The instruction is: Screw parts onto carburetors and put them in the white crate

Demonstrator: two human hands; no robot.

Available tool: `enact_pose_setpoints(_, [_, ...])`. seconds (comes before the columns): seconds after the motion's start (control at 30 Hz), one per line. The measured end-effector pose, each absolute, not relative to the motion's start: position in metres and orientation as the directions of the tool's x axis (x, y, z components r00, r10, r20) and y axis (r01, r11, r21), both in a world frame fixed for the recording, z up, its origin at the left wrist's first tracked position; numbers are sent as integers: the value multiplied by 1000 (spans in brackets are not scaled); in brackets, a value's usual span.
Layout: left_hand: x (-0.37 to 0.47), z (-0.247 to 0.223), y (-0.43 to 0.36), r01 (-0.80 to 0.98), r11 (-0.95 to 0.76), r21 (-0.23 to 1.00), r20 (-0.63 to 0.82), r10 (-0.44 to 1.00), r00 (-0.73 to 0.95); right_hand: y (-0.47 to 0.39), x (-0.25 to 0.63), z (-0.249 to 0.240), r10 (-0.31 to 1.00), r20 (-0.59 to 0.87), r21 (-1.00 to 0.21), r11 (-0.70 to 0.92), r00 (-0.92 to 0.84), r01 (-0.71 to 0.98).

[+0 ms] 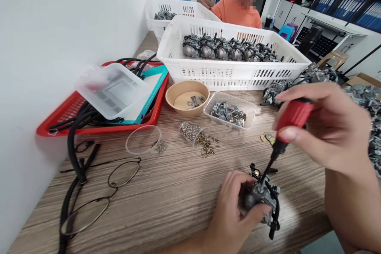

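Left hand (230, 206): thumb and fingers around metal part (259, 195), low over near table (154, 210) | Right hand (333, 131): gripping screwdriver (294, 121), tip at part's top, shaft tilted | Judgement: keep tip seated, press along shaft, brace against twist.

This is a workshop: crated metal parts (222, 52), loose screws (205, 143), a screwdriver (293, 120).

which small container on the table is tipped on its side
The clear cup with brass-coloured screws spilled at its mouth; the tan bowl and the rectangular clear tub stand upright.
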State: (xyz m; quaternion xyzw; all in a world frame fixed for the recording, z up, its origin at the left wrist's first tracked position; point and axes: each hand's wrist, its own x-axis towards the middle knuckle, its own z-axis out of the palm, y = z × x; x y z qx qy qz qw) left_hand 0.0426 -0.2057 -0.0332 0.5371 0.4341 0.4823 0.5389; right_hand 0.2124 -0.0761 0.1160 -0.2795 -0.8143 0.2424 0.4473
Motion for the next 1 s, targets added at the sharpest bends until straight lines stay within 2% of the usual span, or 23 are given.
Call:
enact_pose_setpoints(0.1, [43, -33, -205, -38, -42, 998, 47, 985, 168, -77, 218, 119, 687, 661, -663, 723, -304, 194])
enact_pose_setpoints(0.27, [42, -33, -206, -29, -72, 997, 76, 983, 167, -74, 218, 119, 656, 610, -701, 708, -445, 82])
enact_pose_setpoints(0.57, [41, -34, -205, -20, -88, 996, 90, 984, 155, -77, 203, 113, 725, 411, -796, 581, -553, 170])
enact_pose_setpoints(1.0, [42, -34, -206, -26, -73, 997, 76, 985, 157, -76, 204, 113, 719, 433, -758, 617, -543, 213])
